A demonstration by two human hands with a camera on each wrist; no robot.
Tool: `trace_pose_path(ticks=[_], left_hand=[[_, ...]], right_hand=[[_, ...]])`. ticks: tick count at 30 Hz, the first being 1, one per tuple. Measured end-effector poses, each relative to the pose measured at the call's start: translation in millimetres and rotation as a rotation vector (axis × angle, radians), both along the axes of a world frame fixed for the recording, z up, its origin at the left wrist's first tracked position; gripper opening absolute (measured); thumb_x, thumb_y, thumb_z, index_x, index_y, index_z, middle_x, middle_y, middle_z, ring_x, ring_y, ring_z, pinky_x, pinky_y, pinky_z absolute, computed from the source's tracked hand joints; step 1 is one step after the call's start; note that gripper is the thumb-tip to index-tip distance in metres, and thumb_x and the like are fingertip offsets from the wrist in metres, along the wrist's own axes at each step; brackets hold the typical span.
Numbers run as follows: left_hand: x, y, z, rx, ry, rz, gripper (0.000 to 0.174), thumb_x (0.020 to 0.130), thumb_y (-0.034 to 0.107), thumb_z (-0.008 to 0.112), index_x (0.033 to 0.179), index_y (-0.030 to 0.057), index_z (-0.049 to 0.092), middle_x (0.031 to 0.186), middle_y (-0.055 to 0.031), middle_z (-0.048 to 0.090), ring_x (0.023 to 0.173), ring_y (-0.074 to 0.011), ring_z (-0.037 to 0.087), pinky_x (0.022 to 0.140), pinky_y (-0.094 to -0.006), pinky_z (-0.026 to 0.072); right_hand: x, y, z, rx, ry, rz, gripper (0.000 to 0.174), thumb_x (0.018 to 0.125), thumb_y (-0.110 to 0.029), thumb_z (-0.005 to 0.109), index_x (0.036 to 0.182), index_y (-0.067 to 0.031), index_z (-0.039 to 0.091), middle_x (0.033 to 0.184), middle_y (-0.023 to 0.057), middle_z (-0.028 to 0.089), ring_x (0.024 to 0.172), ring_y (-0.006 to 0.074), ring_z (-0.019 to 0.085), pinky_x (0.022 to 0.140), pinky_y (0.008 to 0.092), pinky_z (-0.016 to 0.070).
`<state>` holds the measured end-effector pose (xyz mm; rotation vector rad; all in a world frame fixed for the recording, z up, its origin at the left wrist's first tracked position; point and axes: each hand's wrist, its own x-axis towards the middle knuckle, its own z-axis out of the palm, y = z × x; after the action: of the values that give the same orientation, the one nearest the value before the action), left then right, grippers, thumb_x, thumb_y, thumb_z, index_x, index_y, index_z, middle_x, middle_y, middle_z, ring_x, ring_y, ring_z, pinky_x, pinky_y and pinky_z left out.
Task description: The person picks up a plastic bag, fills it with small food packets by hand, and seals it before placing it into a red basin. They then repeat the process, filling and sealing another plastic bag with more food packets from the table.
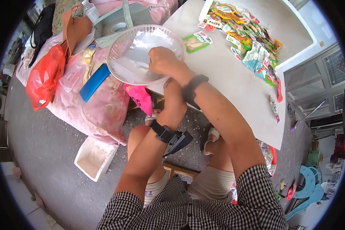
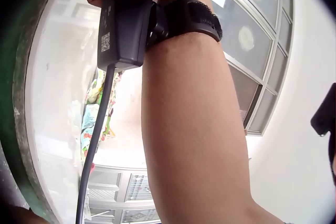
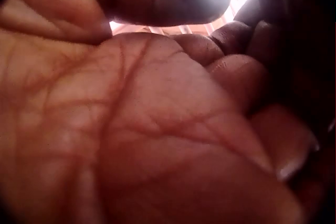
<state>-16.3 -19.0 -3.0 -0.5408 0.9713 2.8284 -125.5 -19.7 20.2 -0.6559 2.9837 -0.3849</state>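
Observation:
My right hand [image 1: 164, 61] is over the round clear plastic basket [image 1: 112, 61], its fingers curled above the clear plastic bags [image 1: 136, 57] inside. In the right wrist view the palm [image 3: 152, 113] fills the frame; the fingers bend inward, the thumb lies across the top, and nothing shows in the palm. My left hand [image 1: 175, 99] is by the basket's near rim, close under the right wrist. Its fingertips are hidden there, so I cannot tell how they are bent. The left wrist view shows the strapped right forearm [image 2: 194, 113] close by.
Snack packets [image 1: 253, 42] spill from a white foam box [image 1: 295, 34] on the white table [image 1: 218, 88]. One green packet [image 1: 197, 41] lies beside the basket. A blue phone [image 1: 94, 83], a red bag [image 1: 46, 76] and a grey bin [image 1: 107, 25] are at left. A pink bag [image 1: 140, 99] hangs below the basket.

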Motion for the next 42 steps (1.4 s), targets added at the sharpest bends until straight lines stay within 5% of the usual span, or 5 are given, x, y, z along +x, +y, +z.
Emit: trace_pose_path(ticks=[18, 24, 33, 36, 42], left_hand=[[0, 5, 4, -0.09, 0.026, -0.087, 0.022, 0.088, 0.014, 0.047, 0.104, 0.0014, 0.055, 0.096, -0.0089, 0.06, 0.086, -0.0189, 0.057, 0.076, -0.0326, 0.0464], [0, 6, 5, 0.053, 0.14, -0.208, 0.028, 0.085, 0.027, 0.051, 0.101, 0.0044, 0.057, 0.099, -0.0079, 0.059, 0.089, -0.0187, 0.054, 0.081, -0.0328, 0.0412], [-8, 23, -14, 0.064, 0.037, -0.181, 0.021, 0.085, 0.021, 0.063, 0.102, 0.0088, 0.058, 0.094, -0.0027, 0.06, 0.09, -0.0159, 0.053, 0.079, -0.0318, 0.0436], [-6, 27, -12, -0.103, 0.077, -0.203, 0.01, 0.086, 0.014, 0.061, 0.091, 0.0049, 0.063, 0.076, -0.0034, 0.063, 0.063, -0.0127, 0.058, 0.056, -0.0249, 0.0469], [-6, 29, -20, -0.402, 0.134, -0.138, 0.006, 0.084, 0.007, 0.06, 0.081, 0.0032, 0.064, 0.07, -0.0038, 0.063, 0.053, -0.0126, 0.056, 0.049, -0.0233, 0.0431]], right_hand=[[-7, 24, -5, -0.495, 0.143, 0.005, 0.014, 0.074, -0.01, 0.058, 0.081, -0.008, 0.071, 0.08, 0.0157, 0.066, 0.074, 0.0283, 0.063, 0.068, 0.0383, 0.049], [44, 81, 42, -1.789, -0.376, -0.173, 0.017, 0.086, -0.012, 0.058, 0.093, 0.0018, 0.065, 0.083, 0.0038, 0.064, 0.075, 0.0087, 0.06, 0.063, 0.0261, 0.0499], [122, 195, -4, -0.985, -0.028, -0.188, 0.032, 0.093, -0.025, 0.05, 0.105, 0.0036, 0.057, 0.1, 0.0128, 0.063, 0.084, 0.0183, 0.062, 0.074, 0.0288, 0.0517], [132, 214, -21, -2.097, -0.632, -0.404, 0.046, 0.096, -0.036, 0.04, 0.114, 0.0045, 0.052, 0.111, 0.0176, 0.06, 0.088, 0.0236, 0.062, 0.075, 0.0333, 0.052], [141, 262, -30, -1.827, -0.528, -0.623, 0.041, 0.092, -0.03, 0.046, 0.109, 0.0068, 0.054, 0.102, 0.0181, 0.062, 0.081, 0.0228, 0.063, 0.069, 0.0345, 0.0534]])
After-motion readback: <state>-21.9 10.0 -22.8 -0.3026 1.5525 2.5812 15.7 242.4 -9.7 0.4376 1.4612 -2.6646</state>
